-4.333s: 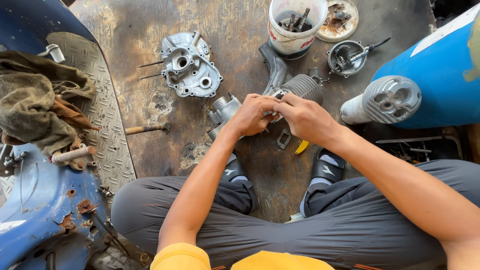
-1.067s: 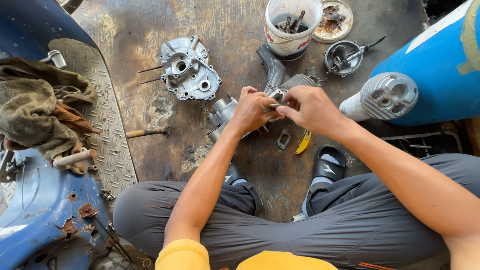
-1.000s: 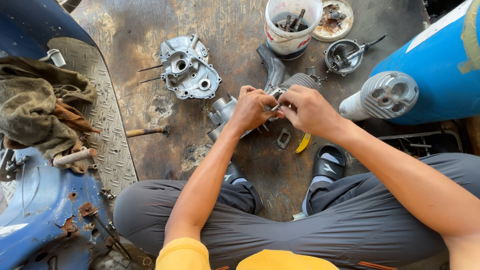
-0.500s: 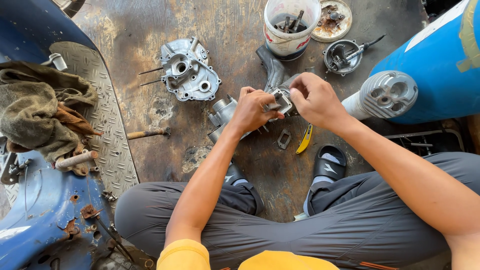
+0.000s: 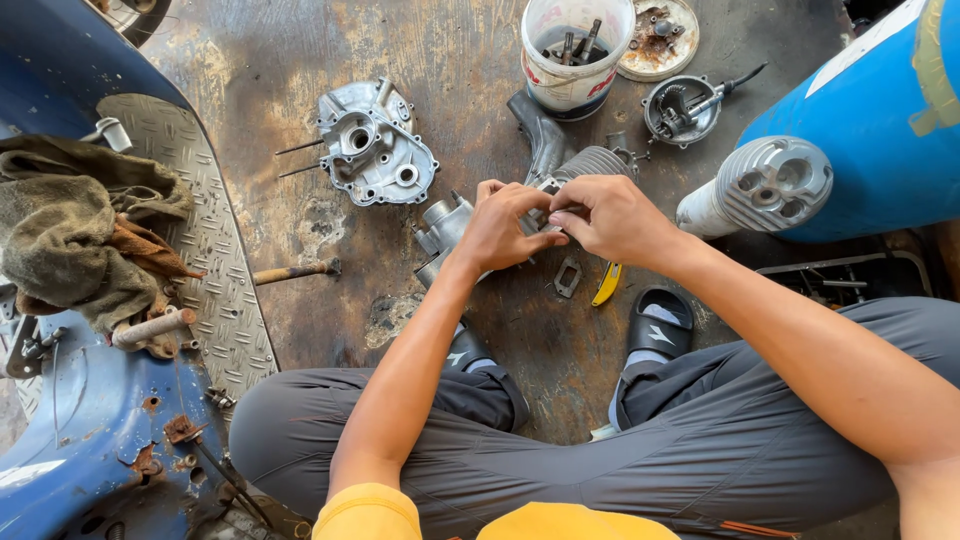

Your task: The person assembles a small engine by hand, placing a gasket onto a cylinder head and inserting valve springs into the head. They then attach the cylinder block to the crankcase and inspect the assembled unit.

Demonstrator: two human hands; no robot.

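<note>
The left hand (image 5: 505,225) and the right hand (image 5: 610,215) met fingertip to fingertip over a small metal part (image 5: 548,188), both pinched shut on it. The part itself was largely hidden by the fingers, so its form could not be told. It was held low over the floor, apparently so that both thumbs could bear on it while the forearms stayed steady above the crossed legs.

Directly under and beyond the hands lay a finned engine casting (image 5: 590,162) of dull grey metal, with a smooth cylindrical housing (image 5: 442,228) just left of the left wrist. A small flat gasket-shaped plate (image 5: 567,277) and a yellow-handled tool (image 5: 606,284) rested just below the right hand, near enough to be picked up without shifting position.

Further left of the left hand sat a cast aluminium crankcase cover (image 5: 370,150) (bright, with bored holes and two protruding studs). Ahead of the hands stood a white plastic bucket (image 5: 575,50) holding dark oily parts, with a round metal housing (image 5: 680,108) beside it. To the right of the right hand lay a ribbed cylinder head (image 5: 765,185) against a blue drum (image 5: 880,120). The concrete floor (image 5: 300,80) was stained and rough. Well left lay greasy rags (image 5: 75,235) on chequered plate (image 5: 215,250).
</note>
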